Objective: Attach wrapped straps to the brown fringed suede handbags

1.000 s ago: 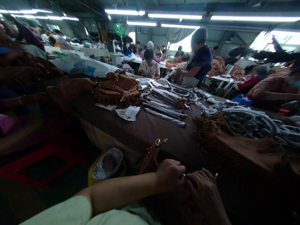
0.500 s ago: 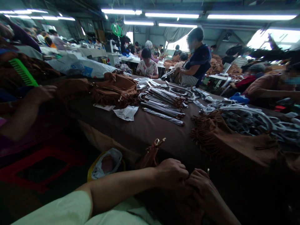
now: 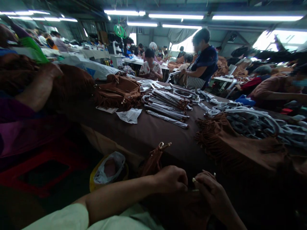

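Brown suede-look bag (image 3: 151, 162), gold-toned hardware (image 3: 165, 146) atop; right hand (image 3: 209, 187) pinches brassy fitting (image 3: 194, 180); left hand (image 3: 171, 179) curled, grip unclear.

The bench (image 3: 163, 135) is showing dark brown. At six o'clock, the piece (image 3: 153, 162) is looking reddish brown, its ring (image 3: 161, 145) gleaming gold; at five, the fitting (image 3: 193, 180) is glinting pale gold. At ten, the bag (image 3: 128, 91) is showing rust brown. The sleeve (image 3: 61, 220) towards seven is looking pale green, the stool (image 3: 26, 172) at eight red. At twelve, a shirt (image 3: 144, 68) is bearing a floral pattern; at two, another shirt (image 3: 209, 59) is showing navy.
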{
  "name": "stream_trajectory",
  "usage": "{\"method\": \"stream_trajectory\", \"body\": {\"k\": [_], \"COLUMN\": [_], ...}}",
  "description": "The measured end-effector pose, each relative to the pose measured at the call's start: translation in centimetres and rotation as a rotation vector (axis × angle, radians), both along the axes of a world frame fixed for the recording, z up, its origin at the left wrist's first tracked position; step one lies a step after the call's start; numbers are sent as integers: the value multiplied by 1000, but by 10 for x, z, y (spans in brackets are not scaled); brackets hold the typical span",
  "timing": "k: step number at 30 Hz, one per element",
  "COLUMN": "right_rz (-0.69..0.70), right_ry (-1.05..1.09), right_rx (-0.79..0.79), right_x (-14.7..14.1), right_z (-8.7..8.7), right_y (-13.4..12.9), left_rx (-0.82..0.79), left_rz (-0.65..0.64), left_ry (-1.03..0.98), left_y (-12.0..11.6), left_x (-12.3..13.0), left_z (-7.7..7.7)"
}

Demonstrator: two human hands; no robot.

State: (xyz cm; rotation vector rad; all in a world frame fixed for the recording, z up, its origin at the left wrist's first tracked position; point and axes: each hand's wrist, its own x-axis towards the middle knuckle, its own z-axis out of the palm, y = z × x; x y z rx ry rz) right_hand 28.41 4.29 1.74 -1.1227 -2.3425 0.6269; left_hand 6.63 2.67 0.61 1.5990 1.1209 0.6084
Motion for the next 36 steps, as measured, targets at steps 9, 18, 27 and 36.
{"method": "stream_trajectory", "body": {"k": [9,18,27,36], "right_rz": [-19,1,64,54], "right_ry": [12,-13,-89,-123], "right_rx": [137,209,197,258], "right_x": [2,-2,-4,-5], "right_z": [-6,-4,-1,-5], "right_y": [-3,-6,-6,-6], "left_rx": [-238,-361,-465,-431], "left_rz": [108,146,147,135], "left_ry": [-430,-448,-504,-467], "left_y": [3,4,8,10], "left_x": [9,13,15,14], "left_z": [2,1,-11,-22]}}
